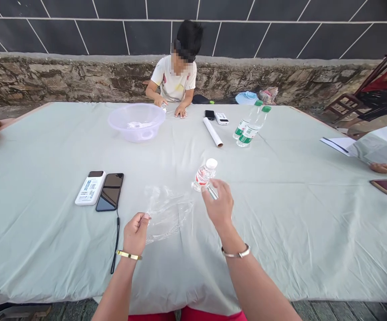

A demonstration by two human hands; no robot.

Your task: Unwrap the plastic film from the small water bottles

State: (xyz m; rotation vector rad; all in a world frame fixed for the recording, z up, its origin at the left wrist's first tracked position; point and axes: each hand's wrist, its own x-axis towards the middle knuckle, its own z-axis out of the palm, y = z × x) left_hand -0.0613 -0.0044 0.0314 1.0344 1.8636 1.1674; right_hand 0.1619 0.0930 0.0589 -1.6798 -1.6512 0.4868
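My left hand (136, 232) pinches one edge of a clear plastic sheet (166, 211) that lies crumpled on the pale green tablecloth (280, 214). My right hand (218, 205) pinches the sheet's other end, right beside a small water bottle (205, 174) with a white cap and a red label. The sheet stretches between both hands. Each wrist wears a bangle.
A black phone (110, 191) and a white device (90, 187) lie to the left. Farther back stand a clear plastic basin (136, 121), a white roll (212, 132), two green-capped bottles (250, 127) and small devices. A person sits across; other people's hands and papers are at both sides.
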